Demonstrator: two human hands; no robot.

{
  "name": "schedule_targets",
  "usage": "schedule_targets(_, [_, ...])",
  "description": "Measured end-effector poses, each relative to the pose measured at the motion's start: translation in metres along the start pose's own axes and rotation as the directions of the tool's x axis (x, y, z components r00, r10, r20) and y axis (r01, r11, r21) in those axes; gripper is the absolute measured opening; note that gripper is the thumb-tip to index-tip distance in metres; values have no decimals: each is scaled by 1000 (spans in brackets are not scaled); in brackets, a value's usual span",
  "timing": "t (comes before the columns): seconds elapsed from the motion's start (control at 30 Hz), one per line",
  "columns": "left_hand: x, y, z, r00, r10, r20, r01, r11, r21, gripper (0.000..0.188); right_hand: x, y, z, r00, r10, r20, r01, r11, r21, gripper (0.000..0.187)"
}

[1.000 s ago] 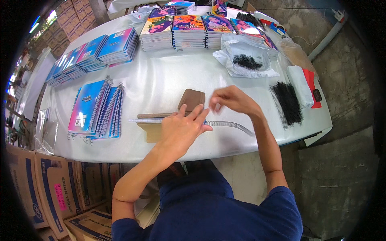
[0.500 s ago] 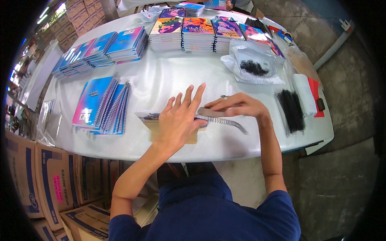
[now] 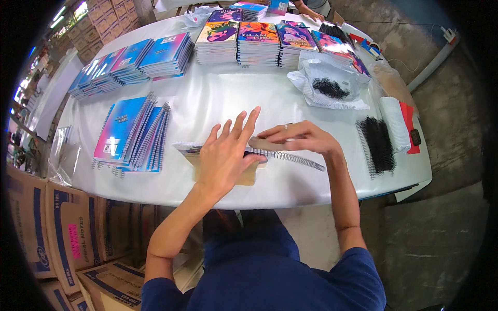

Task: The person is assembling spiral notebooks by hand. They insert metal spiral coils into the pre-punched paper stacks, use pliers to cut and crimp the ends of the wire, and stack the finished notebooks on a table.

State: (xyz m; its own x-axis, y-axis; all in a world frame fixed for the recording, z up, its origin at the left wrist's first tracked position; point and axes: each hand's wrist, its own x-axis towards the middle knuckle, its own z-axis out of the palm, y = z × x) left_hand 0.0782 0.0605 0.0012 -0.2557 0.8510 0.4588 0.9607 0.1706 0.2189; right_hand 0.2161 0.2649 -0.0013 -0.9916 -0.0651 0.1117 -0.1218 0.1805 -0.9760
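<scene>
In front of me a notebook (image 3: 189,149) lies with its spine edge facing away, over a brown board (image 3: 246,177). My left hand (image 3: 225,158) rests on it, fingers spread and thumb stretched along the spine. A metallic spiral coil (image 3: 301,159) runs along that edge and sticks out to the right. My right hand (image 3: 306,139) is closed on a grey-brown strip (image 3: 264,144), which lies against the coil beside my left thumb. What the strip is made of I cannot make out. My left hand partly hides the notebook's cover.
Blue-pink spiral notebooks (image 3: 124,129) lie at the left, with more stacks (image 3: 163,54) behind. Colourful-covered notebooks (image 3: 258,44) are piled at the back. Black coils (image 3: 381,145) and a paper wrapping with coils (image 3: 332,65) lie right. Cartons (image 3: 72,228) stand lower left. Another person's hand (image 3: 310,12) shows far back.
My right hand and the grey-brown strip have shifted slightly left. The coil's free end, bent downward before, now extends straighter to the right. The other person's hand at the back shows more.
</scene>
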Motion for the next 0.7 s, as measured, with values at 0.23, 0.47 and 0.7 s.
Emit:
schedule_targets(0.23, [0,-13,-8,999,-39,-3,38,998,-45,111,8,14,-4,996,-86,2,85,984,156,43])
schedule_targets(0.47, [-6,-22,-11,998,-52,-29,51,998,-29,112,22,-1,4,978,-201,48,189,965,184,41])
schedule_targets(0.7, [-11,-31,-15,995,-92,-45,91,996,-22,111,35,7,4,976,-217,27,202,942,268,37])
